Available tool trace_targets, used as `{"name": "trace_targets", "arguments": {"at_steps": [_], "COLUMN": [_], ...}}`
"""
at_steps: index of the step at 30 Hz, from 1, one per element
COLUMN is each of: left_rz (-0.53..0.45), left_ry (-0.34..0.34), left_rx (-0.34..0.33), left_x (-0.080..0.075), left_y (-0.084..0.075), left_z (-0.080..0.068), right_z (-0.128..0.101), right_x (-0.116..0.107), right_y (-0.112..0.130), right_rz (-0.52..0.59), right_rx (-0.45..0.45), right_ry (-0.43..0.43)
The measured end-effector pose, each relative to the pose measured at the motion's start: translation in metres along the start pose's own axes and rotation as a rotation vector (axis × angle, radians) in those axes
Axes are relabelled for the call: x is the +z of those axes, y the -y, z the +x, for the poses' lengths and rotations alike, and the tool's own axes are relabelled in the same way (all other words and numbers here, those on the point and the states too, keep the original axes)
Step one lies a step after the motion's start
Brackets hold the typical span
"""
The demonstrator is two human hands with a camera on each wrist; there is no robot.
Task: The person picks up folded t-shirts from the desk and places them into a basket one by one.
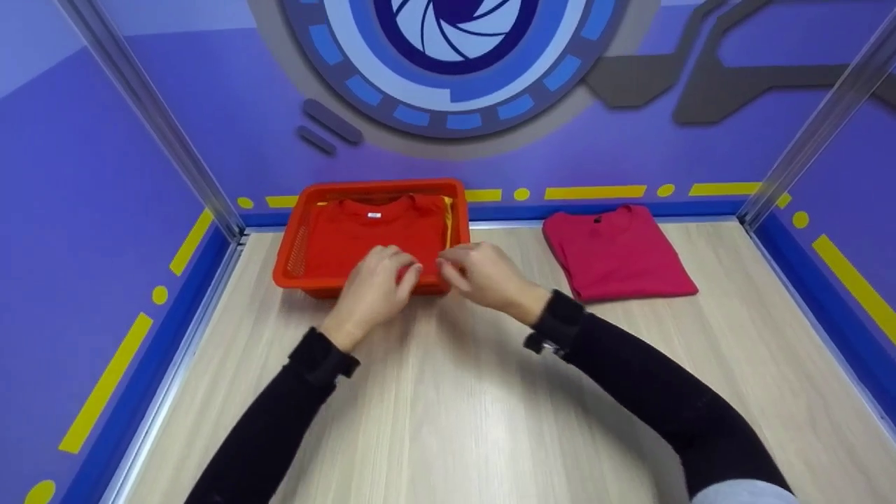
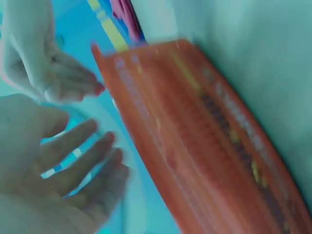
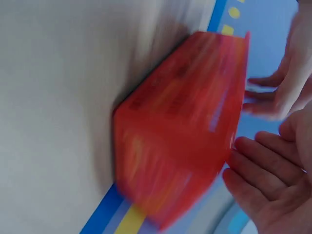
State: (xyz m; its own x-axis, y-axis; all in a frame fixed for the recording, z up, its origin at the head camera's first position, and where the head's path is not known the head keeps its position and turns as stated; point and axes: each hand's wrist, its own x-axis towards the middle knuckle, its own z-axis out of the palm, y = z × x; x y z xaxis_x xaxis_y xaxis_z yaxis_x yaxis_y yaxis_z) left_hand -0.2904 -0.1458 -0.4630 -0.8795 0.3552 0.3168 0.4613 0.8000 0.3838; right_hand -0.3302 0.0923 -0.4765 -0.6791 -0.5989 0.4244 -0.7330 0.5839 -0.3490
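One orange basket (image 1: 292, 252) stands on one wooden table (image 1: 490, 420). Folded shirts, three in all: one red shirt (image 1: 364, 234) on top in the basket, one yellow shirt (image 1: 448, 220) showing as an edge beneath it, and one crimson shirt (image 1: 619, 255) on the table outside the basket. Hands, two: one left hand (image 1: 374, 287) and one right hand (image 1: 486, 276). Black sleeves, two.

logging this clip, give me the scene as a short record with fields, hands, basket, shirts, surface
left hand: above the near rim of the basket, fingers straight, holding nothing
right hand: beside the left, at the same rim, fingers straight
basket: orange, on the table at the back left
orange shirt: folded, lying in the basket
red shirt: folded, on the table to the right, apart from the basket
table: pale wood grain
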Motion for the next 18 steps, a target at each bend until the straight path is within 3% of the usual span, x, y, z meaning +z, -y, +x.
{"name": "trace_targets", "arguments": {"at_steps": [3, 8, 13, 18], "left_rz": [-0.068, -0.096, -0.024, -0.014], "left_ry": [0.016, 0.226, 0.340, 0.362], "left_rx": [0.111, 0.187, 0.211, 0.203], "left_x": [0.016, 0.050, 0.089, 0.111], "left_y": [-0.025, -0.055, -0.059, -0.052], "left_z": [-0.005, -0.004, -0.001, -0.001], "right_z": [-0.028, -0.079, -0.133, -0.170], "right_x": [-0.024, -0.068, -0.107, -0.122], "right_y": [-0.033, -0.112, -0.190, -0.230], "right_rz": [0.024, -0.049, -0.206, -0.248], "right_rx": [0.106, 0.369, 0.533, 0.655], "right_ry": [-0.042, 0.064, 0.161, 0.293]}}
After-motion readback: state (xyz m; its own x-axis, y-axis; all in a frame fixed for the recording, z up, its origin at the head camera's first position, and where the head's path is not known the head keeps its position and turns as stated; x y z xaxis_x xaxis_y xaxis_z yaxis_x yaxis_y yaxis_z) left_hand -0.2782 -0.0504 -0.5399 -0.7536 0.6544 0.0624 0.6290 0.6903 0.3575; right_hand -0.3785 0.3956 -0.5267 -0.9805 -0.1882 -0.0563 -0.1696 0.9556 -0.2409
